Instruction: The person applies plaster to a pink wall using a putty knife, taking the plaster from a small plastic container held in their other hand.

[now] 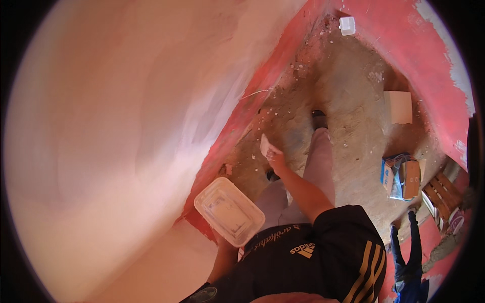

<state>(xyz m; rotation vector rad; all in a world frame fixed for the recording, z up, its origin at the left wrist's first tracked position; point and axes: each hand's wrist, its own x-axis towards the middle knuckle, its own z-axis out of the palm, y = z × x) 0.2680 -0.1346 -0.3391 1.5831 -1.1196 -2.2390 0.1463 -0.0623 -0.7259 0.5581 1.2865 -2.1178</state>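
Note:
My left hand (226,244) holds a pale rectangular plastic tub (198,200) from below. Most of its fingers are hidden behind the tub, whose inside has whitish smears. In front of my body, my right hand (275,156) is closed round a putty knife (264,145) with a pale, flat blade pointing up and toward the wall. The blade is apart from both the tub and the wall. Along my left side rises the plastered wall (116,126), whitish to peach with smeared patches, above a red painted band (230,126) at its foot.
Debris dots the dirty floor (353,151). A white foam container (347,26) lies in the far corner. On the right are a cardboard piece (399,107), an open box (404,177) and a wooden crate (444,194). Another person (409,262) stands at the lower right.

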